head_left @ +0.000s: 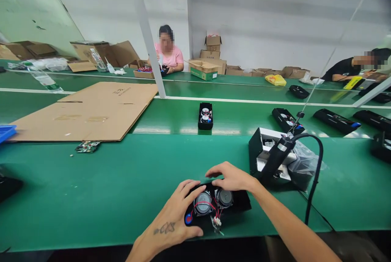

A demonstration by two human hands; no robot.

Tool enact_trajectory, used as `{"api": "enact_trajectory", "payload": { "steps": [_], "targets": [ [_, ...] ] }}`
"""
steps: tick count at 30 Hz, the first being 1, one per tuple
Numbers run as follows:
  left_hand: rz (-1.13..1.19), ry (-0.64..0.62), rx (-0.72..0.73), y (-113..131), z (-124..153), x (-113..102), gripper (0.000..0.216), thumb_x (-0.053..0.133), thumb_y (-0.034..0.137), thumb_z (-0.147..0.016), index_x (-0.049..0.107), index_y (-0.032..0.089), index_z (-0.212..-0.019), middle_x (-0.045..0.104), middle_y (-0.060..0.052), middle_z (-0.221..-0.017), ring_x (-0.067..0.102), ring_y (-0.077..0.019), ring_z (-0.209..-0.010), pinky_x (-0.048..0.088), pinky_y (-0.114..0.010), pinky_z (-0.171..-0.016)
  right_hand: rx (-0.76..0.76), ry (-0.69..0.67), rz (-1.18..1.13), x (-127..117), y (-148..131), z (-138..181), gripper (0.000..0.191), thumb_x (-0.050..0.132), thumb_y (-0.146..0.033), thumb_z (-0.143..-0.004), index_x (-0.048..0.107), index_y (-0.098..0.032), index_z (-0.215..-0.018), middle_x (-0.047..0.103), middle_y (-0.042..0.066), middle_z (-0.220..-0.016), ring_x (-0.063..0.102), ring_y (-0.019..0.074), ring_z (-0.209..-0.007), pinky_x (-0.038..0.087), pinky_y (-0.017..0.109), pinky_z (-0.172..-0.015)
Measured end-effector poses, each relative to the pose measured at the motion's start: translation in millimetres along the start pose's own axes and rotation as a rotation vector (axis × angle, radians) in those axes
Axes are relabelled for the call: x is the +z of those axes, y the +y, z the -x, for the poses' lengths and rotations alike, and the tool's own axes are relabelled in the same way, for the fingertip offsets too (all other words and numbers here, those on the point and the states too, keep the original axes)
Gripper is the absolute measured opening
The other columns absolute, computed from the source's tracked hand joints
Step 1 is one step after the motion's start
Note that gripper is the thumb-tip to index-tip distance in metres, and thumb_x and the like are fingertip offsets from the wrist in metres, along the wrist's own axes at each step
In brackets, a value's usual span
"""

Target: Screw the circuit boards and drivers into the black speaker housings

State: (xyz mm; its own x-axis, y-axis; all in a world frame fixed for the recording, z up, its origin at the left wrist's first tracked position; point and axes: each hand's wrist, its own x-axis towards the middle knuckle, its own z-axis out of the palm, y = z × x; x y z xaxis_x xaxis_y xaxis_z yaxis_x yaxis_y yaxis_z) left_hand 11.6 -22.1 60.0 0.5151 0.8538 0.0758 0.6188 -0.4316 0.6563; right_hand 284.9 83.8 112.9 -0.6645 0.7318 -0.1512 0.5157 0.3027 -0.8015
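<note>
The case [240, 203], black with two round speakers [202, 203] and red wires, lies at the near edge of the green table [122, 184]. The left hand [172, 219] clasps its left end, fingers [187, 188] spread over the top and thumb at the front. The right hand [231, 177] rests flat on the far rim, fingers outstretched and gripping nothing. A corded tool [276, 156] stands just right. Beyond lie a cardboard sheet [88, 111] and another case [205, 116]. Two people sit near the white wall.
</note>
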Motion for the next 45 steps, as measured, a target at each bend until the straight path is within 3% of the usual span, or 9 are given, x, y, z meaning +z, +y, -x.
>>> {"api": "enact_trajectory", "payload": {
  "steps": [4, 8, 10, 13, 17, 20, 26, 33, 45],
  "targets": [
    [0.039, -0.001, -0.023, 3, -2, -4, 0.110, 0.099, 0.021, -0.066, 0.050, 0.038, -0.162, 0.050, -0.012, -0.168, 0.045, -0.0417, -0.156, 0.045, -0.069, -0.125, 0.059, 0.353, -0.014, -4, -4, 63, 0.029, 0.064, -0.023, -0.095, 0.080, -0.023, -0.118, 0.082, 0.008, -0.125, 0.075, 0.0262, -0.112, 0.058, 0.044, -0.106],
    [0.052, 0.014, 0.001, 5, -4, -7, 0.104, 0.096, 0.019, -0.069, 0.051, 0.037, -0.161, 0.052, -0.012, -0.167, 0.048, -0.0399, -0.154, 0.049, -0.065, -0.124, 0.046, 0.440, -0.051, 42, -7, 102, 0.029, 0.083, -0.018, -0.083, 0.077, -0.024, -0.111, 0.080, 0.006, -0.113, 0.074, 0.0242, -0.103, 0.061, 0.038, -0.098],
    [0.046, 0.028, 0.018, 5, -4, -5, 0.104, 0.096, 0.019, -0.069, 0.050, 0.037, -0.161, 0.052, -0.012, -0.166, 0.049, -0.0393, -0.153, 0.050, -0.064, -0.124, -0.044, 0.463, -0.077, 76, -9, 102, 0.039, 0.084, -0.012, -0.079, 0.076, -0.026, -0.115, 0.079, 0.007, -0.122, 0.074, 0.0258, -0.114, 0.059, 0.039, -0.105],
    [0.022, 0.028, 0.022, 5, -2, -3, 0.105, 0.097, 0.021, -0.069, 0.049, 0.036, -0.161, 0.051, -0.013, -0.167, 0.046, -0.0406, -0.156, 0.049, -0.065, -0.124, -0.133, 0.594, -0.182, 108, -11, 85, 0.022, 0.073, -0.012, -0.089, 0.079, -0.025, -0.106, 0.083, 0.006, -0.112, 0.077, 0.0245, -0.108, 0.061, 0.036, -0.101],
    [-0.031, 0.068, 0.041, 9, 4, 1, 0.110, 0.093, 0.019, -0.075, 0.036, 0.035, -0.168, 0.043, -0.014, -0.174, 0.037, -0.0430, -0.163, 0.047, -0.068, -0.125, 0.107, 0.722, -0.307, 94, -12, 63, 0.011, 0.076, -0.025, -0.095, 0.084, -0.023, -0.103, 0.086, 0.006, -0.101, 0.080, 0.0235, -0.089, 0.065, 0.033, -0.084],
    [-0.094, 0.153, 0.084, 15, 8, 6, 0.108, 0.090, 0.017, -0.080, 0.032, 0.032, -0.169, 0.044, -0.016, -0.173, 0.040, -0.0430, -0.161, 0.044, -0.069, -0.127, -0.024, 0.602, -0.198, 72, -14, 61, 0.015, 0.073, -0.020, -0.096, 0.087, -0.024, -0.101, 0.087, 0.006, -0.106, 0.081, 0.0246, -0.097, 0.065, 0.035, -0.091],
    [-0.190, 0.263, 0.172, 23, 11, 23, 0.071, 0.097, 0.020, -0.077, 0.059, 0.025, -0.136, 0.071, -0.012, -0.133, 0.063, -0.0410, -0.137, 0.038, -0.078, -0.127, -0.235, 0.325, 0.347, 54, -22, 80, 0.046, 0.049, -0.001, -0.101, 0.082, -0.027, -0.120, 0.086, 0.004, -0.107, 0.078, 0.0205, -0.090, 0.061, 0.037, -0.085],
    [-0.296, 0.250, 0.097, 25, 7, 33, 0.070, 0.100, 0.006, -0.062, 0.061, 0.019, -0.119, 0.058, -0.021, -0.150, 0.040, -0.0544, -0.155, 0.038, -0.088, -0.120, -0.211, 0.320, 0.382, 53, -21, 82, 0.047, 0.049, 0.003, -0.100, 0.079, -0.026, -0.121, 0.085, 0.001, -0.111, 0.078, 0.0189, -0.090, 0.058, 0.037, -0.091],
    [-0.256, 0.222, 0.063, 26, 14, 40, 0.054, 0.083, -0.003, -0.074, 0.062, 0.021, -0.117, 0.059, -0.016, -0.152, 0.031, -0.0491, -0.163, 0.036, -0.083, -0.125, -0.132, 0.076, 0.585, 80, -27, 71, 0.062, 0.048, 0.015, -0.078, 0.078, -0.024, -0.115, 0.082, 0.002, -0.096, 0.077, 0.0225, -0.083, 0.055, 0.036, -0.082]
  ]
}}
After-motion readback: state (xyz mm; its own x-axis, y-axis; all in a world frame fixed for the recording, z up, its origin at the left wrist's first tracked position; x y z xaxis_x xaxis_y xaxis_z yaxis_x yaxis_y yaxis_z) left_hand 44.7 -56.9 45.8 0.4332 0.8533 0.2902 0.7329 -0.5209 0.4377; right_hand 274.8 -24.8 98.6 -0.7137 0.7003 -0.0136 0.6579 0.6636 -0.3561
